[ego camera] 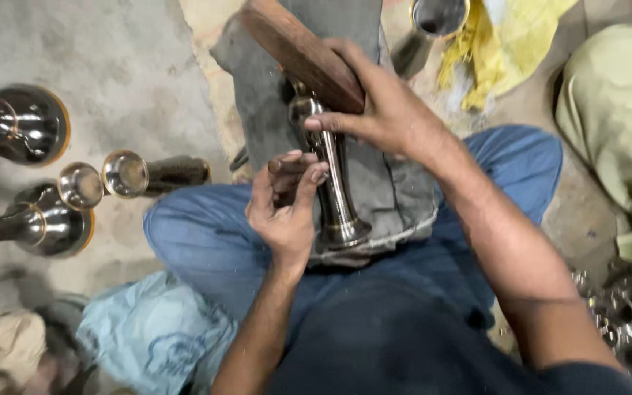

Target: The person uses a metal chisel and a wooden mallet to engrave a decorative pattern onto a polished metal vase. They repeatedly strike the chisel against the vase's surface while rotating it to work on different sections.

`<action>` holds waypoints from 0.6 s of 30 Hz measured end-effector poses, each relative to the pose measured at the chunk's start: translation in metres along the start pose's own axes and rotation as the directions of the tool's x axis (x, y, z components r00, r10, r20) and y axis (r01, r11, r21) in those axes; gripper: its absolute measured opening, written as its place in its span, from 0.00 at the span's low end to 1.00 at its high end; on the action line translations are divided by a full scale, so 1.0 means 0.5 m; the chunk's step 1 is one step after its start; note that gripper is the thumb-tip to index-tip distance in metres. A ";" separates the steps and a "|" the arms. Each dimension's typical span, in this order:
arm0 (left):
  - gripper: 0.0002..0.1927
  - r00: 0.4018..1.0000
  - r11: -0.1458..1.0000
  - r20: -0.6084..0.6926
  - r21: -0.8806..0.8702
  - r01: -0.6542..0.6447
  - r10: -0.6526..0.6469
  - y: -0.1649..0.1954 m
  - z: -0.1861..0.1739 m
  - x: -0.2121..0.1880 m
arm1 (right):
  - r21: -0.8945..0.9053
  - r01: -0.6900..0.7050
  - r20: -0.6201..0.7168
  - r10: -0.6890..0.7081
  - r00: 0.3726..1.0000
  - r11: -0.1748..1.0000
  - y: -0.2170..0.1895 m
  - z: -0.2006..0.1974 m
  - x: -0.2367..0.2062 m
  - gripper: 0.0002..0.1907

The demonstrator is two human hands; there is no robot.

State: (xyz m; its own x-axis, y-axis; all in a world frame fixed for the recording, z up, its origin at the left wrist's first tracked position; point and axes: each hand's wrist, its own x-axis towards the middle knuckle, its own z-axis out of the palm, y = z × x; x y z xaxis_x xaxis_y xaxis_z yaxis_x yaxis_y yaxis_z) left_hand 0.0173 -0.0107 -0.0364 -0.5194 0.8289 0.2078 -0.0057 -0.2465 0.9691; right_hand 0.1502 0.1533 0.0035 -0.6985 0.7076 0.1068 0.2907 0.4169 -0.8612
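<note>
On the lap, head view: a polished metal stem piece (334,186), trumpet-shaped w/ a flared base toward the body, lies on a grey cloth (396,190) spread over the blue-trousered legs. Right hand (382,110) is closed round a wooden block (298,51), thumb and fingers clamped on its lower end, pressing it against the upper end of the stem. Left hand (287,212) sits just beside the stem's middle, fingers curled on a short dark rod-like tool (287,167) w/ fingertips touching the stem's side. Whether the rod's tip meets the metal I can't tell; it's hidden behind the fingers.

Judgement on doing this well: keep the stem bedded in the cloth so it can't roll, left hand steadying close to the contact point, block held square to the stem's end, not tilted. Polished surface likely marks easily, so contact should stay on wood and cloth.

Same view, floor to the left: several finished flared metal pieces (27,124) lie on the concrete, well apart from the hands. A yellow cloth (491,44) and a metal cup (439,14) lie beyond the knees.
</note>
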 end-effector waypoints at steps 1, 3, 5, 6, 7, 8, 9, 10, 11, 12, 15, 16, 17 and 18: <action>0.15 1.000 0.999 -0.015 -0.040 -0.012 0.011 -0.007 0.007 0.008 | -0.048 0.066 -0.031 -0.067 0.997 0.997 -0.001 -0.001 -0.001 0.45; 0.15 0.996 0.993 -0.051 -0.099 0.063 -0.069 -0.015 0.016 0.017 | -0.117 0.154 -0.076 -0.163 0.984 0.981 -0.007 -0.003 -0.005 0.44; 0.15 0.997 0.999 -0.068 -0.013 0.031 -0.032 -0.012 0.017 0.012 | -0.214 0.026 -0.076 -0.043 0.996 0.977 -0.021 -0.011 -0.014 0.44; 0.16 0.995 0.993 -0.052 0.079 -0.085 0.090 -0.012 0.018 0.013 | -0.282 -0.018 -0.092 -0.008 0.996 0.959 -0.030 -0.018 -0.020 0.44; 0.17 0.984 0.968 -0.027 0.182 -0.170 0.178 -0.011 0.019 0.011 | -0.340 0.016 -0.101 -0.053 0.993 0.940 -0.042 -0.027 -0.027 0.40; 0.17 0.987 0.969 -0.021 0.195 -0.152 0.159 -0.008 0.019 0.009 | -0.386 0.036 -0.099 -0.080 0.992 0.922 -0.054 -0.038 -0.034 0.36; 0.17 0.986 0.968 -0.018 0.196 -0.159 0.166 -0.006 0.020 0.008 | -0.446 0.072 -0.101 -0.130 0.986 0.892 -0.067 -0.050 -0.040 0.33; 0.17 0.979 0.962 -0.019 0.190 -0.195 0.202 -0.006 0.021 0.012 | -0.532 0.110 -0.072 -0.174 0.982 0.840 -0.080 -0.061 -0.045 0.33; 0.17 0.986 0.979 -0.042 0.135 -0.152 0.159 -0.005 0.023 0.015 | -0.605 0.140 -0.038 -0.203 0.978 0.784 -0.093 -0.071 -0.047 0.33; 0.17 0.994 0.993 -0.056 0.083 -0.087 0.092 -0.004 0.023 0.016 | -0.664 0.155 -0.002 -0.209 0.978 0.732 -0.106 -0.081 -0.048 0.33; 0.15 0.980 0.950 -0.052 0.263 -0.171 0.191 -0.006 0.023 0.021 | -0.812 0.278 0.126 -0.310 0.942 0.514 -0.146 -0.111 -0.045 0.25; 0.14 0.966 0.895 -0.035 0.386 -0.223 0.256 -0.007 0.021 0.021 | -0.866 0.298 0.149 -0.361 0.921 0.401 -0.159 -0.121 -0.046 0.21; 0.15 0.973 0.909 -0.058 0.374 -0.186 0.223 -0.008 0.019 0.019 | -0.912 0.304 0.174 -0.409 0.896 0.276 -0.171 -0.131 -0.049 0.17; 0.15 0.979 0.921 -0.078 0.359 -0.151 0.191 -0.009 0.018 0.017 | -0.937 0.294 0.193 -0.421 0.886 0.190 -0.183 -0.139 -0.051 0.14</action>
State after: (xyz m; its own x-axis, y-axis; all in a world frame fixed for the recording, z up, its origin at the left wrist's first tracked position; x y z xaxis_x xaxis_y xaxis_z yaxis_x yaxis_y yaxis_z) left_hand 0.0205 0.0019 -0.0378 -0.5757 0.7252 0.3777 0.3800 -0.1718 0.9089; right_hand 0.1870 0.1368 0.1142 -0.8675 0.3414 0.3619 0.4624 0.8217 0.3331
